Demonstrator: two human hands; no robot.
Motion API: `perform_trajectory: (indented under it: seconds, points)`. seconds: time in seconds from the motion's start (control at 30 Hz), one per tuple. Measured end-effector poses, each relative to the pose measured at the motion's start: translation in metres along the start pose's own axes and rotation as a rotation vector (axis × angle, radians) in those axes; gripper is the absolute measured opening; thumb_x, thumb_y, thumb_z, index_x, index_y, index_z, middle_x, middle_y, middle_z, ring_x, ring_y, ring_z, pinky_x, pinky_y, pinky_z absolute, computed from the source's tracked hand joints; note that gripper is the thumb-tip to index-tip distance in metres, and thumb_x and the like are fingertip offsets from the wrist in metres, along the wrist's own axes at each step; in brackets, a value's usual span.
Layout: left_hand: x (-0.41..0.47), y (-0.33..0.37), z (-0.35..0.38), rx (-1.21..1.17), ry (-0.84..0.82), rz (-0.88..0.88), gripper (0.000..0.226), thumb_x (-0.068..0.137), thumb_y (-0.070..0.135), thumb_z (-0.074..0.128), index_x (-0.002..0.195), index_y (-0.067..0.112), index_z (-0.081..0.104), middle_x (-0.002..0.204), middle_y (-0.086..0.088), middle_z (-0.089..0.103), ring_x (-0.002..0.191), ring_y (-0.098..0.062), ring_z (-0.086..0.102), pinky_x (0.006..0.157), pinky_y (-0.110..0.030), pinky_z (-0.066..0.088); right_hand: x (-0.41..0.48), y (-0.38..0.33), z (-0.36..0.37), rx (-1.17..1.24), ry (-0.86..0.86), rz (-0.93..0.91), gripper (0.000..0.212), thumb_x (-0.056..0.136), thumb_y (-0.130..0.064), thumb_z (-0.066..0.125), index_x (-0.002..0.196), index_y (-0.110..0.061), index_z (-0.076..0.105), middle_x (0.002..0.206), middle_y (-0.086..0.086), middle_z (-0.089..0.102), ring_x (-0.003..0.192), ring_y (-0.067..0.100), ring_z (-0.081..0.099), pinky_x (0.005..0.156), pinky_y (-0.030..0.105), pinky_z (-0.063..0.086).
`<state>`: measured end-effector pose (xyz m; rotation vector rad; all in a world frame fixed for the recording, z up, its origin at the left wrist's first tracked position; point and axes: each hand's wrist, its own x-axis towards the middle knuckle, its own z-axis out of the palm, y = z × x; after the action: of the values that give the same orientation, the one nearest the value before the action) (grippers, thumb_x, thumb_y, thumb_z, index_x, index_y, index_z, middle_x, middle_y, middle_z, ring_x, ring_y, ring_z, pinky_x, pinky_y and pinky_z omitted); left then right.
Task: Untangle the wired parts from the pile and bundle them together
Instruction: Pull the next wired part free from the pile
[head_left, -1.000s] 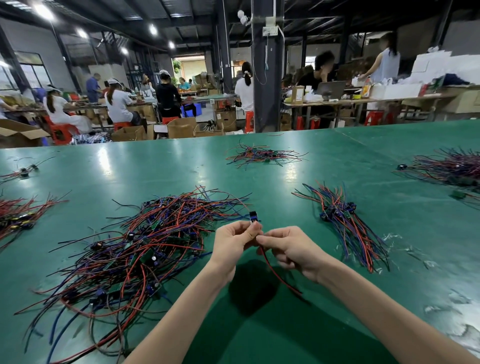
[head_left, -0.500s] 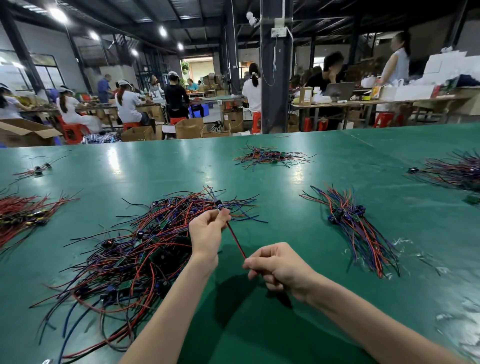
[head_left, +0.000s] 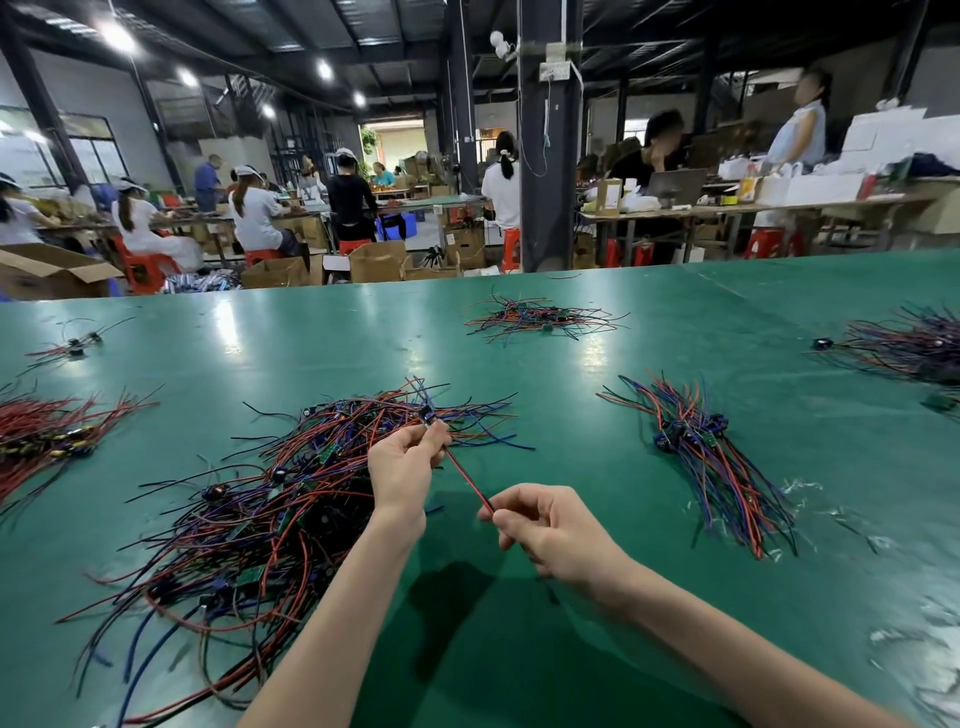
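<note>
Both hands, left hand and right hand, pinch one red wire taut, small sorted bundle centre-right, big tangled pile lower left remaining.

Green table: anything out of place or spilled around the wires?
Only litter: clear, shiny scraps lie scattered on the green table right of the sorted bundle, more near the right edge. Nothing else stands out.

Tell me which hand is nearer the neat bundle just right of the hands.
Right. The right hand, pinching the red wire, is just left of the bundle; the left hand, holding the wire's other end, is farther left, by the pile.
</note>
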<state>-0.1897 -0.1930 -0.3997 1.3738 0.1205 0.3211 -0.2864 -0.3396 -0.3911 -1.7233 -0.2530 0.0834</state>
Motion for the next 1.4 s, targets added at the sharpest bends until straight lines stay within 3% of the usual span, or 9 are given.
perform_trajectory:
  seconds: [0.1, 0.3, 0.47, 0.6, 0.7, 0.83, 1.13, 1.27, 1.4]
  points:
    - [-0.003, -0.003, 0.003, 0.017, -0.016, -0.016, 0.015, 0.086, 0.009, 0.067, 0.072, 0.007, 0.067, 0.064, 0.0, 0.063, 0.056, -0.007, 0.051, 0.059, -0.016, 0.048, -0.001, -0.001, -0.001, -0.094, 0.04, -0.114, 0.019, 0.094, 0.0, 0.052, 0.089, -0.013, 0.066, 0.065, -0.003, 0.058, 0.049, -0.004, 0.05, 0.054, 0.007, 0.037]
    - [-0.006, -0.006, 0.009, 0.006, -0.04, -0.1, 0.016, 0.086, 0.009, 0.067, 0.07, 0.007, 0.066, 0.065, -0.002, 0.062, 0.058, -0.009, 0.052, 0.057, -0.014, 0.048, -0.002, -0.001, -0.005, 0.066, 0.059, -0.116, 0.021, 0.094, 0.005, 0.048, 0.089, -0.008, 0.064, 0.059, -0.005, 0.056, 0.039, -0.003, 0.046, 0.044, 0.007, 0.037]
    - [-0.008, -0.002, 0.01, -0.072, -0.057, -0.143, 0.016, 0.087, 0.008, 0.066, 0.071, 0.008, 0.066, 0.066, -0.001, 0.063, 0.063, -0.009, 0.055, 0.059, -0.013, 0.05, -0.004, 0.001, -0.003, -0.108, 0.075, -0.182, 0.024, 0.093, -0.003, 0.056, 0.084, -0.023, 0.067, 0.065, 0.003, 0.063, 0.059, 0.004, 0.053, 0.061, 0.017, 0.041]
    - [-0.008, 0.002, 0.007, -0.122, -0.059, -0.145, 0.01, 0.087, 0.007, 0.065, 0.078, 0.007, 0.067, 0.067, 0.0, 0.064, 0.061, -0.007, 0.054, 0.056, -0.011, 0.049, -0.001, 0.0, -0.003, 0.025, -0.002, 0.062, 0.018, 0.091, -0.001, 0.055, 0.081, -0.011, 0.065, 0.052, -0.003, 0.059, 0.03, 0.001, 0.033, 0.033, 0.013, 0.027]
    - [-0.009, 0.003, 0.007, -0.116, -0.07, -0.134, 0.005, 0.086, 0.008, 0.067, 0.081, 0.007, 0.068, 0.07, -0.001, 0.065, 0.059, -0.002, 0.058, 0.057, -0.011, 0.049, 0.002, 0.002, -0.009, 0.181, -0.031, 0.297, 0.017, 0.09, 0.004, 0.053, 0.077, -0.004, 0.061, 0.051, 0.008, 0.056, 0.028, 0.005, 0.022, 0.031, 0.01, 0.015]
    - [-0.013, 0.004, 0.011, -0.111, -0.088, -0.135, 0.005, 0.084, 0.007, 0.069, 0.079, 0.01, 0.068, 0.072, -0.001, 0.067, 0.059, 0.001, 0.061, 0.059, -0.012, 0.05, 0.003, 0.004, -0.018, 0.21, -0.115, 0.391, 0.015, 0.089, 0.004, 0.054, 0.078, -0.003, 0.06, 0.053, 0.01, 0.058, 0.029, 0.003, 0.022, 0.03, 0.01, 0.016]
    - [-0.029, 0.01, 0.019, -0.148, -0.212, -0.218, 0.007, 0.084, 0.009, 0.068, 0.078, 0.008, 0.07, 0.065, 0.001, 0.068, 0.064, -0.01, 0.056, 0.062, -0.019, 0.049, 0.006, -0.004, -0.041, 0.001, -0.49, 0.335, 0.012, 0.089, -0.032, 0.061, 0.09, -0.021, 0.065, 0.084, 0.01, 0.074, 0.037, 0.005, 0.033, 0.033, 0.014, 0.025]
    - [-0.039, 0.008, 0.026, -0.144, -0.316, -0.283, 0.006, 0.084, 0.009, 0.067, 0.083, 0.005, 0.07, 0.064, 0.0, 0.067, 0.059, -0.008, 0.057, 0.061, -0.017, 0.049, 0.01, -0.006, -0.05, 0.03, -0.447, 0.31, 0.041, 0.084, -0.058, 0.057, 0.098, -0.02, 0.062, 0.092, 0.015, 0.074, 0.037, 0.007, 0.043, 0.034, 0.015, 0.033]
    - [-0.046, 0.002, 0.03, -0.133, -0.346, -0.331, 0.007, 0.083, 0.008, 0.066, 0.084, 0.002, 0.069, 0.064, -0.002, 0.067, 0.059, -0.011, 0.058, 0.059, -0.019, 0.049, 0.011, -0.004, -0.054, -0.034, -0.414, 0.285, 0.05, 0.08, -0.061, 0.051, 0.1, -0.015, 0.062, 0.092, 0.014, 0.073, 0.038, 0.009, 0.046, 0.035, 0.017, 0.037]
